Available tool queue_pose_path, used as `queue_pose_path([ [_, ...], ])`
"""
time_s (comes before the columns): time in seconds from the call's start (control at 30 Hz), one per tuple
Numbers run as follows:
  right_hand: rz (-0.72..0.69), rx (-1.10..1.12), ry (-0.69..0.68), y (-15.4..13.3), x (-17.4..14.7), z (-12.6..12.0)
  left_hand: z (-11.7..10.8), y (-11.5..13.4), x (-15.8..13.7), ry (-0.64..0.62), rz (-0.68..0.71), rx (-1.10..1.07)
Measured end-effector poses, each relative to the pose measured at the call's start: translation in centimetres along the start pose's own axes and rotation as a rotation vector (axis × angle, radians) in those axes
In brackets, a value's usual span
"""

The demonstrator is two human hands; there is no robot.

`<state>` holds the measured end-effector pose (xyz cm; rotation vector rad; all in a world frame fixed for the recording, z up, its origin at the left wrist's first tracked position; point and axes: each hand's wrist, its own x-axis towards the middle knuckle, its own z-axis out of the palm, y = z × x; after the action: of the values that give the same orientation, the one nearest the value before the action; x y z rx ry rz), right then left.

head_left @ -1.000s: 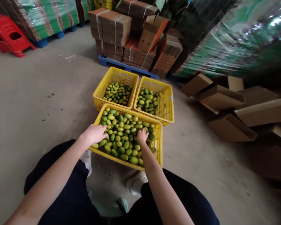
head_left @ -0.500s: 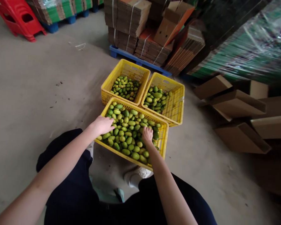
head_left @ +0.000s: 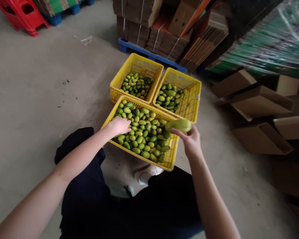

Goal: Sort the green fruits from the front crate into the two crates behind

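Note:
In my right hand (head_left: 193,137) is a long green fruit, perhaps a mango (head_left: 178,125), raised over the right end of the nearest yellow crate (head_left: 173,159). My thumb and fingers close around its near side. Many smaller-looking green and yellowish oval fruits (head_left: 142,139) fill most of that crate, leaving part of its right end bare. My left hand (head_left: 121,126) is over the fruits at the crate's left side. Its fingers stretch forward and it holds no fruit that I can see; the fingertips' undersides are hidden.
Behind stand two more yellow crates, the left one (head_left: 112,89) and the right one (head_left: 198,99), both partly filled with fruit. Flattened cartons (head_left: 137,33) sit on a blue pallet (head_left: 151,55). Open cardboard boxes (head_left: 261,103) lie right; a red stool (head_left: 27,16) stands far left.
My right hand has risen out of the fruits and moved right, now with a green fruit in its grip. My left hand has shifted slightly right and up over the crate.

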<state>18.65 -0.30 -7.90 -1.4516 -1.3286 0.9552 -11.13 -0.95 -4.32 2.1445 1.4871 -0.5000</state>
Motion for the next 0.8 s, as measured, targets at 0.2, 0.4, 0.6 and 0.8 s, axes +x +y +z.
queue_pose_path([
  [0.2, 0.461, 0.756, -0.004, -2.1, -3.2, -0.9, 3.3, 3.3, 3.8, -0.096, -0.034, -0.069],
  [0.4, 0.627, 0.772, -0.079, -0.9, -1.8, 0.4, 9.0, 4.9, 7.8, -0.048, 0.033, -0.16],
  [0.6, 0.576, 0.659, -0.152, -1.4, -2.5, 1.3, 11.6, 5.2, 8.8, 0.047, 0.02, -0.161],
  [0.8, 0.631, 0.664, -0.092, -2.8, -3.1, 0.8, 9.6, 5.6, 9.9, 0.147, -0.072, -0.283],
])
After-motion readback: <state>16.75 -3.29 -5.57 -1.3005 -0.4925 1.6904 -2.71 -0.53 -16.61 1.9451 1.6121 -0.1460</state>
